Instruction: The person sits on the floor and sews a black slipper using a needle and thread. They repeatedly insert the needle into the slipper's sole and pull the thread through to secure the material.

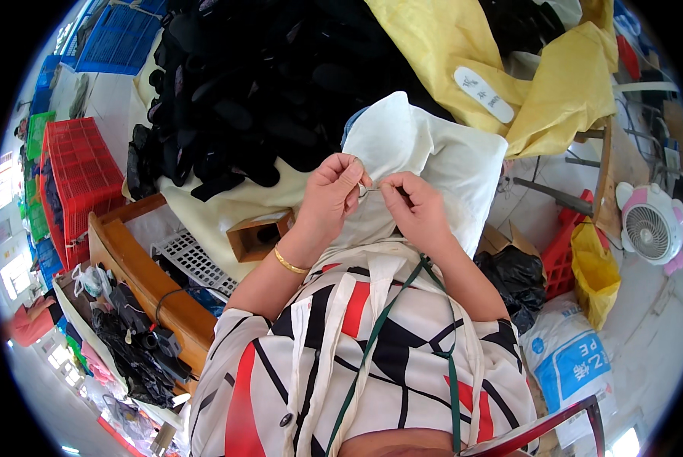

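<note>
My left hand point(334, 190) and my right hand point(416, 209) are close together above the white cloth point(467, 164) over my lap. Each one pinches with thumb and forefinger. Between the fingertips runs a small, thin, shiny piece point(367, 190), wire-like with a loop toward the left fingers; its kind is too small to make out. Both hands seem to grip it, one at each end. Just beyond them lies a big heap of black fabric shoe-shaped pieces point(280, 84), which neither hand touches. A white shoe-sole-shaped piece point(484, 94) with handwriting rests on yellow sheeting point(555, 99).
A wooden drawer-like frame point(139, 274), a white perforated basket point(196, 263) and a small open cardboard box point(259, 236) are at my left. Red crates point(82, 186) stand farther left. On the right are a black bag point(513, 282), a yellow bag point(594, 263) and a fan point(652, 225).
</note>
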Demonstrator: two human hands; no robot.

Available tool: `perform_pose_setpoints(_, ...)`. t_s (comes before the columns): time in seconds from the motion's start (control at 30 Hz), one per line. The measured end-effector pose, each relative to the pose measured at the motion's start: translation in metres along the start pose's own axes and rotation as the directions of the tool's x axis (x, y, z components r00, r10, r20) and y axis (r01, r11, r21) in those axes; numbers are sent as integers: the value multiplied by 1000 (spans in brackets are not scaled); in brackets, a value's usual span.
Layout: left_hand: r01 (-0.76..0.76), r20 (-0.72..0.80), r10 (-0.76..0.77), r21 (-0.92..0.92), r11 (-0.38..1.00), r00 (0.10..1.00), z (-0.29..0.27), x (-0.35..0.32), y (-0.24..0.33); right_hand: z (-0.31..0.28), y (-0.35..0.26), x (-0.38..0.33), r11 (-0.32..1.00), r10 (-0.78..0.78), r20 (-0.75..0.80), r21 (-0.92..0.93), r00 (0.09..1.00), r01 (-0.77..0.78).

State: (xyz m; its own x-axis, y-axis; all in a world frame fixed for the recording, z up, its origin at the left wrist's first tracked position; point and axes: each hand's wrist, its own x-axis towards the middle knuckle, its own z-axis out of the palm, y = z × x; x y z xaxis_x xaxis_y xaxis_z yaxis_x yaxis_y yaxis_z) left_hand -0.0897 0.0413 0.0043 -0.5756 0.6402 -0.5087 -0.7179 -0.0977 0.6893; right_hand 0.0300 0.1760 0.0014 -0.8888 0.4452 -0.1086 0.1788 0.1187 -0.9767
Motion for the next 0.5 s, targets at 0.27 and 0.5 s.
perform_pose_setpoints(0.27, -27, 22, 28, -11, 1000, 999, -1, 1, -5, 2, 7, 5, 875, 258, 131, 388, 957, -289)
perform_pose_setpoints(0.5, -17, 42, 19, -42, 999, 999, 1, -1, -5, 0, 3, 8, 869, 270, 194, 372, 943, -326)
